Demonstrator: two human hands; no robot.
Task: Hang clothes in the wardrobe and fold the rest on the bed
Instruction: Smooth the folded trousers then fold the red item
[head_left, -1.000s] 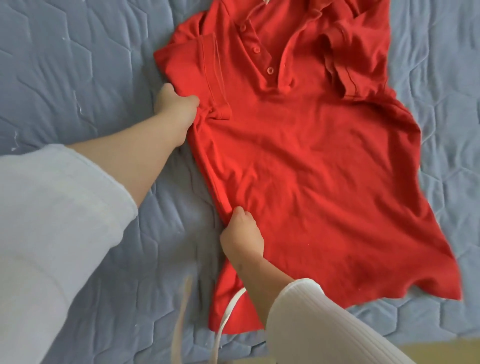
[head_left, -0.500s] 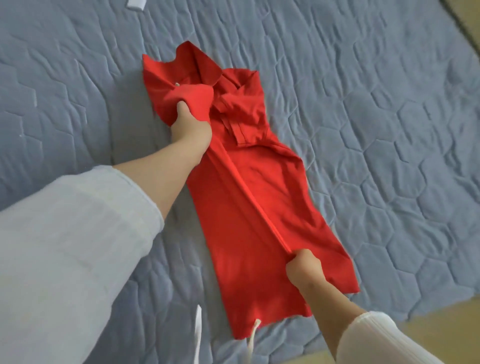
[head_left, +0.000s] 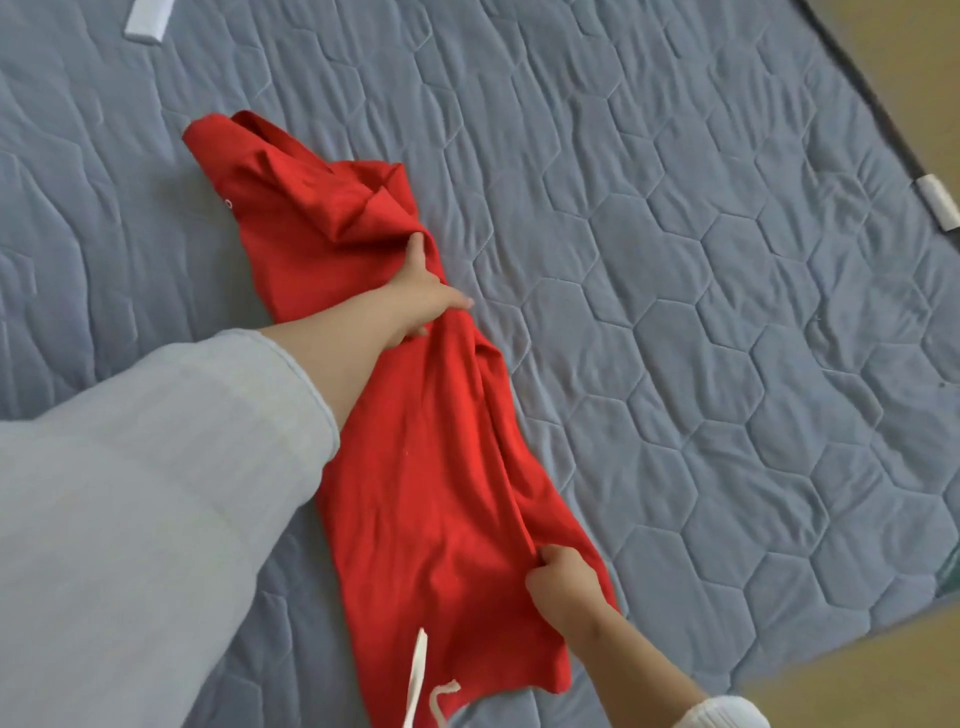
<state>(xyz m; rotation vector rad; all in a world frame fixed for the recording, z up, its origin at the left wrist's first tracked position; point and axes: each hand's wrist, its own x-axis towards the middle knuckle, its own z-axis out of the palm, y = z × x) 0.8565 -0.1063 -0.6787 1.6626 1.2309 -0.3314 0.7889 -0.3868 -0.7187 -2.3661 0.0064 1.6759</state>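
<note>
It was a bedroom in a home. A bed (head_left: 675, 270) filled nearly the whole view, its top dressed in a grey-blue quilted cover (head_left: 753, 467) stitched in hexagons. A white strap (head_left: 148, 21) lay at the top left of the cover, and a second strap (head_left: 937, 208) sat at its dark right edge. Beyond that edge a tan floor (head_left: 914, 57) showed, at the upper right and again at the lower right. A red shirt (head_left: 431, 467), everyday clothing, lay lengthwise on the bed.
</note>
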